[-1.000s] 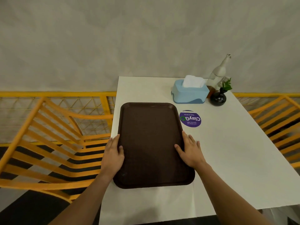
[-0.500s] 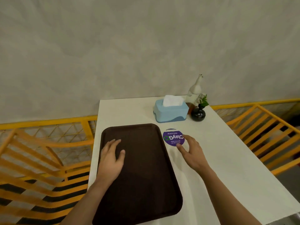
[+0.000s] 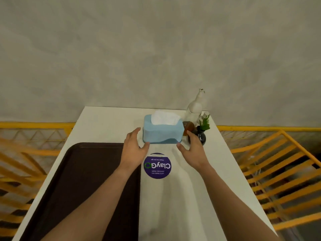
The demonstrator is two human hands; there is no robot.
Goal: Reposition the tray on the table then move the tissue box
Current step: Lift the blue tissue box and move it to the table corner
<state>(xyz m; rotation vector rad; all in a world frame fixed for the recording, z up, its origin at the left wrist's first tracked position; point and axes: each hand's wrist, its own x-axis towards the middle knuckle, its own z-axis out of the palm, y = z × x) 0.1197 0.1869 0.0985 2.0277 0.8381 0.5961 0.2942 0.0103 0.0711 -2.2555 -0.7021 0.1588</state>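
Note:
A light blue tissue box (image 3: 163, 132) with white tissue sticking out of its top stands at the far end of the white table (image 3: 182, 197). My left hand (image 3: 133, 148) is open just off the box's left front corner, its thumb close to the base. My right hand (image 3: 192, 150) is open just off the right front corner. Neither hand grips the box. The dark brown tray (image 3: 74, 185) lies flat along the table's left side, partly under my left forearm.
A purple round sticker (image 3: 157, 165) lies on the table between my wrists. Right of the box stand a clear bottle (image 3: 195, 108), a small brown jar (image 3: 188, 126) and a black vase (image 3: 200, 136) with a green sprig. Orange chairs flank the table; a grey wall rises behind.
Both hands left the tray and moved forward to the two front corners of the tissue box. The tray lies further left on the table than one second ago.

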